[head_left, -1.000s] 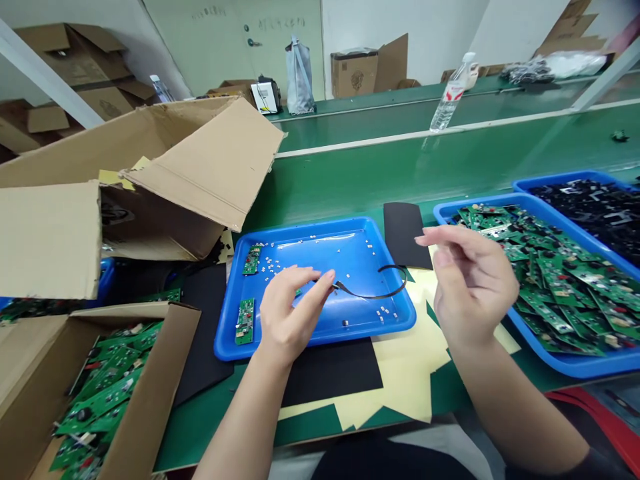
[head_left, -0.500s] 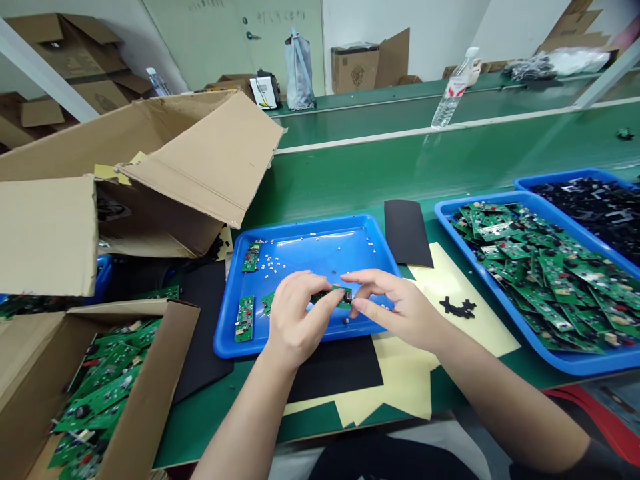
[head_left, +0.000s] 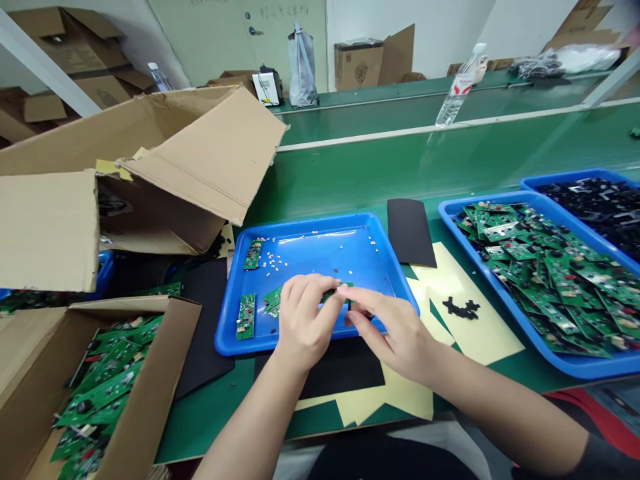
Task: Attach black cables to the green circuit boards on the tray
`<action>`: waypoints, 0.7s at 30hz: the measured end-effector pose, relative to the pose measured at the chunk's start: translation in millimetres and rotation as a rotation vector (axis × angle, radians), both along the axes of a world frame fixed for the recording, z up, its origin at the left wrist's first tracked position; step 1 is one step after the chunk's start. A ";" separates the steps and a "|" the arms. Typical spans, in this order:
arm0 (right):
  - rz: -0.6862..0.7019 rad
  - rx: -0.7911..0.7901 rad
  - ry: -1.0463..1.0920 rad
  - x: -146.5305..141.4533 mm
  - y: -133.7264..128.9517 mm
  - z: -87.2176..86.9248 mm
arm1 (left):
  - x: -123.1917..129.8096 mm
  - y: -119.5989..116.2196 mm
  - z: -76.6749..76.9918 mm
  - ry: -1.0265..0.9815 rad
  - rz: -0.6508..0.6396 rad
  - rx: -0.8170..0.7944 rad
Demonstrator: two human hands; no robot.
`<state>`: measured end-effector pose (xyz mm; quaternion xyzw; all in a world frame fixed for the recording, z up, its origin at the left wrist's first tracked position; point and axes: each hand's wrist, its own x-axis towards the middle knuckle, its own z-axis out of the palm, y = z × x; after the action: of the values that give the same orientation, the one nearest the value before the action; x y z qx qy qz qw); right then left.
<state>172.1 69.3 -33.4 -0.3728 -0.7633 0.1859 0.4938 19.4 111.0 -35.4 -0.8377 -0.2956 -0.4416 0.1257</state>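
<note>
My left hand (head_left: pixel 305 323) pinches a small green circuit board (head_left: pixel 275 298) over the near edge of the blue tray (head_left: pixel 320 250). Only the board's left end and a sliver by my fingertips show. My right hand (head_left: pixel 387 327) reaches in from the right, its fingertips touching the board's right end beside the left thumb. Two more small boards (head_left: pixel 245 315) (head_left: pixel 253 254) lie at the tray's left side, and several tiny white parts (head_left: pixel 273 261) are scattered across it. A crumpled black strip (head_left: pixel 461 308) lies on the yellow sheet (head_left: pixel 475 327) to the right.
A blue bin of green boards (head_left: pixel 540 273) stands at the right, and a bin of black parts (head_left: pixel 600 200) behind it. An open cardboard box of boards (head_left: pixel 100 393) sits near left, a big empty carton (head_left: pixel 165 160) behind it. Black sheets (head_left: pixel 411 230) lie by the tray. A water bottle (head_left: pixel 457 87) stands across the conveyor.
My right hand peeled a black strip off the board, dropped it on the yellow sheet, and came back to the board in my left hand. Both hands have drifted slightly toward me.
</note>
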 end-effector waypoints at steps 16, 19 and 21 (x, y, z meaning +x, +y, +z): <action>0.017 -0.347 0.246 1.0 6.3 -0.1 | -0.7 4.4 -2.6 0.174 0.080 -0.220; -0.014 -0.342 0.218 4.1 10.2 -0.9 | -0.5 4.1 -3.4 0.181 0.057 -0.313; -0.042 -0.315 0.177 5.8 12.0 -1.6 | -0.3 3.6 -3.6 0.183 0.033 -0.352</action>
<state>177.8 81.3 -35.0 -0.4438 -0.6703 0.3249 0.4981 19.1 114.6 -39.1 -0.8786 -0.3691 -0.3029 0.0110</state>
